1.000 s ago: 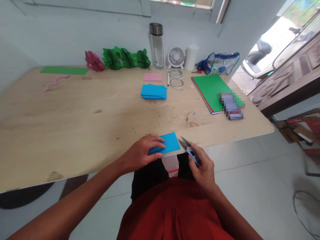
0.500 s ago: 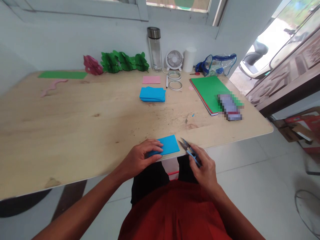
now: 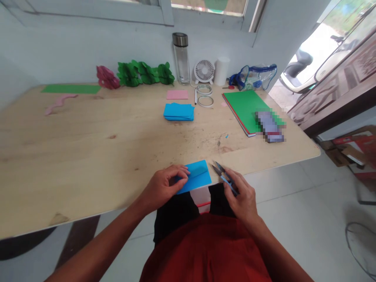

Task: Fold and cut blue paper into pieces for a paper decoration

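A blue paper (image 3: 197, 177) with a crease or fold line across it lies at the table's front edge, its near side slightly over the edge. My left hand (image 3: 168, 183) pinches the paper's left end between thumb and fingers. To the right of the paper, my right hand (image 3: 241, 192) is closed on small thread snips (image 3: 226, 179), whose two blades are apart and point up and left, not touching the paper. Farther back on the table lies a stack of blue papers (image 3: 178, 112).
Along the back of the wooden table (image 3: 88, 156) stand green paper shapes (image 3: 141, 73), a glass bottle (image 3: 182, 58) and a small fan (image 3: 204, 71). Tape rings (image 3: 205, 101) lie before them. Green sheets (image 3: 246, 105) and a blurred phone (image 3: 269, 126) are at the right.
The blue paper has opened out toward me and now shows a line across it. My left fingers have closed more on its left end. My right hand has shifted slightly right with the snips.
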The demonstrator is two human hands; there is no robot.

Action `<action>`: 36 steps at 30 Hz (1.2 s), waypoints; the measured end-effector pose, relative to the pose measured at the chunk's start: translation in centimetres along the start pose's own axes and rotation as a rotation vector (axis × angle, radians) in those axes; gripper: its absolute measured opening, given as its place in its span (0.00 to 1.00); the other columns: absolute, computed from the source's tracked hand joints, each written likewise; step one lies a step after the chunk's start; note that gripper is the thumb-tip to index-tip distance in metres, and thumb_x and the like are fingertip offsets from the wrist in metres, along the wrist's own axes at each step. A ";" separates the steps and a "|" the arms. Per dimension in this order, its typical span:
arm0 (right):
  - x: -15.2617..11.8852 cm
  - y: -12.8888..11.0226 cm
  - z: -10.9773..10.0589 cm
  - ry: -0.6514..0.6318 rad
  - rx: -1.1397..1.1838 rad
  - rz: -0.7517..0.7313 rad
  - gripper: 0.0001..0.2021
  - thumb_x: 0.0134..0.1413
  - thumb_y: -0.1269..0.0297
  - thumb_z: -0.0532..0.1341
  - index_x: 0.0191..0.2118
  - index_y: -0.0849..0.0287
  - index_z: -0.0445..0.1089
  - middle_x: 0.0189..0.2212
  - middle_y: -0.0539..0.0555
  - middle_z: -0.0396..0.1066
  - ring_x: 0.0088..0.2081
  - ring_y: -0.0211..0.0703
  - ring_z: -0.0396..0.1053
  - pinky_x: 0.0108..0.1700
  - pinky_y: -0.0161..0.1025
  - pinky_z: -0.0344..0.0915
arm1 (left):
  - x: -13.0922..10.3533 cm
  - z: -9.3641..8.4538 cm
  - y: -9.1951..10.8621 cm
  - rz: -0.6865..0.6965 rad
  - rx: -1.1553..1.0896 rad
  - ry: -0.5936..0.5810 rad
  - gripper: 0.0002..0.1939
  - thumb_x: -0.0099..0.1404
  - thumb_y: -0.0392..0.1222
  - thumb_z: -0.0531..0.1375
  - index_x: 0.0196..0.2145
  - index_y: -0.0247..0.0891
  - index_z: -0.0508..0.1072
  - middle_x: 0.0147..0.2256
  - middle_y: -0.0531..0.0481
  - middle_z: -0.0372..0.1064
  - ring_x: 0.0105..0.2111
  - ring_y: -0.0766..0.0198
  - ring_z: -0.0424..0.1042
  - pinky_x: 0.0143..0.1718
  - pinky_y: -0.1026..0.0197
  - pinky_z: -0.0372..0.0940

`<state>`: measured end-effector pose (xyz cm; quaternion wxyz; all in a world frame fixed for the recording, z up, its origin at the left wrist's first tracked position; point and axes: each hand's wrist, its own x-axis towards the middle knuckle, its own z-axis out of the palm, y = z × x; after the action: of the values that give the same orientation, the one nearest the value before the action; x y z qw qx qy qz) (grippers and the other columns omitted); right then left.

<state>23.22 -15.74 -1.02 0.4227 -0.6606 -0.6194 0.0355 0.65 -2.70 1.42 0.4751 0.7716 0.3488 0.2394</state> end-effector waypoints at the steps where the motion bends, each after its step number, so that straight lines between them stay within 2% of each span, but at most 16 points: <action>1: 0.0 0.0 0.0 0.002 0.003 0.000 0.21 0.59 0.72 0.56 0.58 0.54 0.64 0.50 0.57 0.73 0.50 0.45 0.73 0.49 0.44 0.74 | 0.0 0.1 -0.1 -0.020 -0.019 0.026 0.07 0.62 0.45 0.58 0.30 0.40 0.72 0.40 0.47 0.75 0.45 0.57 0.73 0.50 0.53 0.66; 3: 0.1 -0.1 -0.1 -0.002 0.005 -0.002 0.21 0.59 0.72 0.56 0.57 0.54 0.64 0.50 0.58 0.73 0.50 0.45 0.72 0.49 0.43 0.74 | -0.1 0.1 -0.1 -0.061 -0.048 0.092 0.08 0.63 0.46 0.56 0.31 0.40 0.70 0.38 0.48 0.74 0.41 0.60 0.73 0.44 0.57 0.67; 6: 0.3 -0.4 0.0 -0.025 -0.008 -0.002 0.20 0.59 0.71 0.56 0.57 0.55 0.65 0.50 0.57 0.73 0.50 0.45 0.73 0.49 0.42 0.74 | -0.1 0.1 -0.1 -0.103 -0.040 0.183 0.09 0.64 0.47 0.54 0.31 0.40 0.68 0.30 0.52 0.69 0.30 0.65 0.68 0.33 0.63 0.65; 9: 0.7 -0.7 0.2 -0.064 -0.033 -0.009 0.19 0.59 0.70 0.55 0.56 0.55 0.65 0.50 0.57 0.73 0.50 0.44 0.73 0.48 0.40 0.74 | -0.1 0.2 -0.1 -0.103 -0.030 0.249 0.09 0.64 0.47 0.53 0.32 0.40 0.66 0.26 0.55 0.62 0.26 0.67 0.62 0.28 0.65 0.61; 12: 1.1 -1.0 0.5 -0.108 -0.066 -0.018 0.20 0.59 0.71 0.54 0.57 0.55 0.65 0.51 0.57 0.73 0.49 0.45 0.73 0.47 0.40 0.73 | -0.1 0.2 -0.2 -0.102 -0.028 0.278 0.08 0.65 0.47 0.53 0.33 0.40 0.65 0.26 0.56 0.61 0.26 0.67 0.61 0.28 0.65 0.60; 18: 1.6 -1.4 0.9 -0.208 -0.141 -0.001 0.20 0.59 0.69 0.53 0.57 0.54 0.65 0.52 0.56 0.72 0.46 0.46 0.75 0.43 0.41 0.74 | -0.3 0.4 -0.2 -0.087 0.037 0.245 0.09 0.66 0.48 0.52 0.33 0.40 0.64 0.26 0.56 0.61 0.26 0.66 0.63 0.29 0.64 0.62; 23: 2.3 -1.3 0.8 -0.184 -0.270 0.052 0.19 0.60 0.68 0.53 0.56 0.54 0.65 0.50 0.54 0.73 0.40 0.46 0.76 0.34 0.38 0.72 | -0.6 0.7 -0.5 -0.051 0.102 0.206 0.09 0.68 0.47 0.50 0.36 0.41 0.64 0.33 0.51 0.69 0.33 0.64 0.70 0.35 0.62 0.67; 26: 3.0 -0.8 0.3 -0.123 -0.342 0.072 0.19 0.59 0.68 0.53 0.55 0.56 0.65 0.50 0.54 0.74 0.38 0.46 0.76 0.32 0.38 0.70 | -0.9 0.7 -0.7 0.030 0.135 0.140 0.07 0.69 0.45 0.49 0.39 0.41 0.64 0.41 0.48 0.72 0.43 0.61 0.72 0.44 0.58 0.68; 29: 4.0 0.0 -0.1 -0.087 -0.378 0.023 0.19 0.60 0.68 0.53 0.56 0.57 0.65 0.51 0.55 0.73 0.40 0.46 0.76 0.34 0.37 0.69 | -1.2 0.8 -0.7 0.222 0.270 0.055 0.07 0.67 0.44 0.54 0.42 0.41 0.65 0.46 0.46 0.71 0.50 0.58 0.70 0.52 0.52 0.66; 32: 5.5 1.1 0.0 -0.079 -0.415 -0.057 0.19 0.59 0.69 0.54 0.56 0.58 0.65 0.51 0.56 0.73 0.41 0.46 0.74 0.38 0.38 0.68 | -1.4 1.2 -0.8 0.421 0.513 0.007 0.12 0.64 0.44 0.59 0.44 0.39 0.66 0.48 0.43 0.70 0.52 0.53 0.68 0.54 0.47 0.64; 36: 7.3 2.9 0.6 -0.093 -0.438 -0.165 0.16 0.59 0.70 0.54 0.52 0.61 0.68 0.44 0.57 0.76 0.39 0.48 0.72 0.42 0.41 0.65 | -1.4 1.7 -1.4 0.528 0.745 -0.011 0.11 0.65 0.36 0.55 0.46 0.37 0.69 0.50 0.40 0.69 0.53 0.51 0.66 0.55 0.45 0.63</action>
<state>26.79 -8.83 0.33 0.2414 -0.6812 -0.6832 -0.1040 0.51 -4.32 -0.62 0.0897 0.9536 0.1999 0.2064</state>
